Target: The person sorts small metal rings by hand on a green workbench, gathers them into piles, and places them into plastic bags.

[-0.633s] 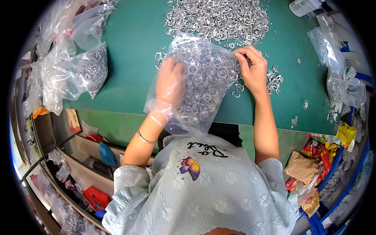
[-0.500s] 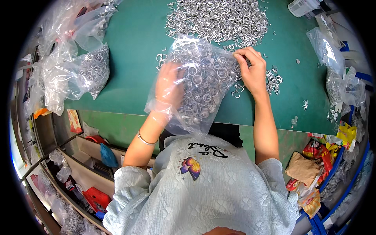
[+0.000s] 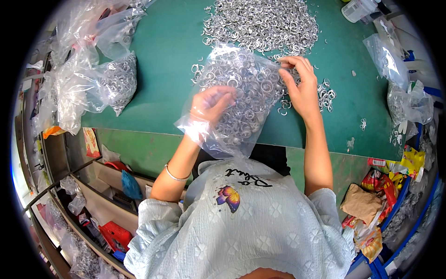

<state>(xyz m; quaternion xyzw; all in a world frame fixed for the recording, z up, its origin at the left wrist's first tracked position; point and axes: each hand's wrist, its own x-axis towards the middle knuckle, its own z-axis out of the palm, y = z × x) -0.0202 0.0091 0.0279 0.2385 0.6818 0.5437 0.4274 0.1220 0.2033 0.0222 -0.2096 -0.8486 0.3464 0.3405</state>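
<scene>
A clear plastic bag (image 3: 260,125) with many silver-coloured metal rings lies over the near part of the green table. My left hand (image 3: 211,103) is inside the bag, seen through the film, above the rings. Its fingers curl together in a pinch; what they hold, if anything, I cannot make out. At the bag's upper right edge is my right hand (image 3: 302,86), thumb and fingers apart around the film's corner. Loose rings (image 3: 326,96) lie just right of that wrist, and a few more rings (image 3: 197,72) are left of the bag.
A large heap of rings (image 3: 260,23) covers the far middle of the green table (image 3: 172,60). Filled plastic bags (image 3: 118,83) stand at the left, and more bags (image 3: 395,93) at the right edge. A white tub (image 3: 357,10) sits far right; shelves (image 3: 102,200) flank me below.
My left hand has shifted up and right within the bag, its fingers now pinched together. My right thumb and fingers, pinched on the bag's edge before, have parted.
</scene>
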